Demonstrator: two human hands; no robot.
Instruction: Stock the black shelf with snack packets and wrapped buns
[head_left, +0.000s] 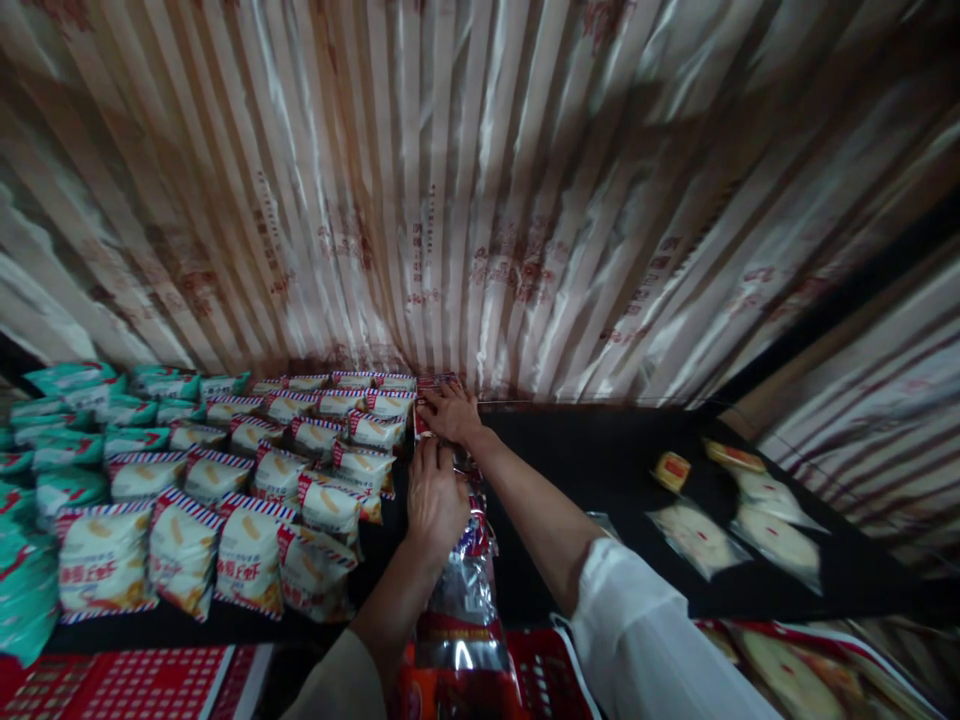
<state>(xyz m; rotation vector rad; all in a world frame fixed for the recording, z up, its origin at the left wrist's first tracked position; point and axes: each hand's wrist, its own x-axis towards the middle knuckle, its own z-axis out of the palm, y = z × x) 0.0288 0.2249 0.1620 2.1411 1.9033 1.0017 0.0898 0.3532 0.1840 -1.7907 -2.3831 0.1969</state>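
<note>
A row of shiny red packets with clear film (466, 590) runs from the shelf front toward the back. My right hand (451, 412) lies on the far end of this row, on a dark red packet (421, 426), fingers outstretched. Just nearer to me, my left hand (436, 500) rests palm down over the same row, its fingers extended forward; the packet under it is mostly hidden. Close on the left stand white snack bags (251, 555) with red and blue striped edges, in several rows.
Teal bags (71, 450) stand at the far left. On the black shelf (570, 450) to the right lie flat clear-wrapped pale items (697, 535) and a small yellow packet (670, 470). Red baskets (161, 680) line the front edge. Striped plastic sheeting (450, 200) hangs behind.
</note>
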